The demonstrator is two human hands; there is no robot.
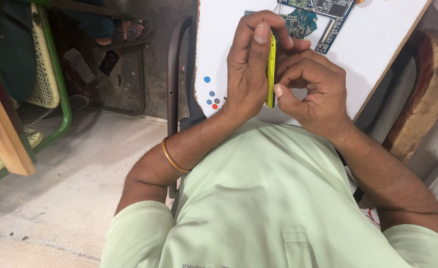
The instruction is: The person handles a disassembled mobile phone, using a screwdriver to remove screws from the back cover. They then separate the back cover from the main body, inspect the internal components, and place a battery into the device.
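A thin yellow device (271,69), seen edge-on, is held upright between the two hands just above the near edge of the white table (378,44). The left hand (249,69) is wrapped around its left face, with the fingers curled over the top and the thumb laid flat along the yellow edge. The right hand (311,87) is drawn into a loose fist against the right side, with the thumb tip pressed to the lower part of the yellow edge and the forefinger bent toward it; what lies between them cannot be told.

Nearest the camera, a pale green shirt (273,198) with a chest pocket is seen, and a thin orange-brown bangle (172,158) is worn on the left forearm. Beside the left arm, the curved dark metal frame of a chair (172,74) is seen against the grey floor (70,188).

On the table to the left of the hands, a small cluster of round dots (211,99) in blue, grey and red is scattered. Beyond the hands, at the far edge of the table, two blue-green circuit boards (323,17) with dark chips are laid, partly overlapping.

At the far left, a green-framed woven seat (55,74) and a wooden plank (5,129) are seen, and farther off a sandalled foot (127,30) is rested on the floor. At the right, a reddish wooden block (430,84) is placed beside the table.
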